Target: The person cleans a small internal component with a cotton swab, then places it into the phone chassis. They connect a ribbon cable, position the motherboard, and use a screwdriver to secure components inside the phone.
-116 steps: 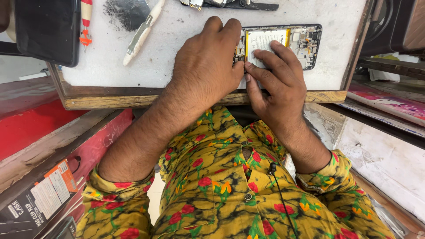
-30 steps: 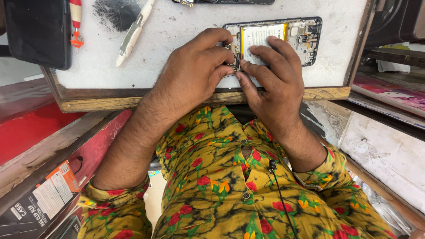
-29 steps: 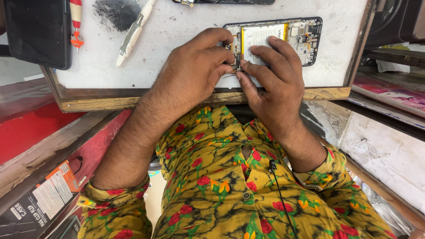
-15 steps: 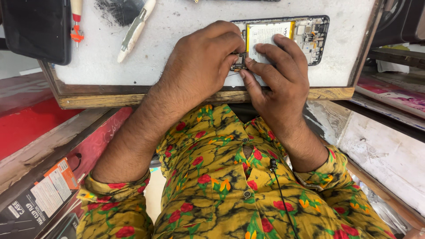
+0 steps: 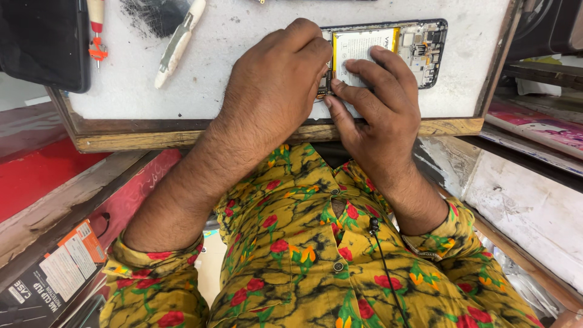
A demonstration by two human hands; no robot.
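Note:
An opened phone lies back-up on a white work board, its pale battery and circuit board exposed. My left hand curls over the phone's left end, fingertips pinched at a small part by the battery's edge. My right hand rests flat on the battery, fingers spread, pressing the phone down. What my left fingers pinch is hidden under them.
A white-handled brush and a red-tipped tool lie at the board's upper left beside a black device. The board has a wooden frame. Boxes sit low left, a shelf with pink packets right.
The view has shifted slightly. My left hand has crept further over the phone's left end; my right hand has stayed on the battery throughout.

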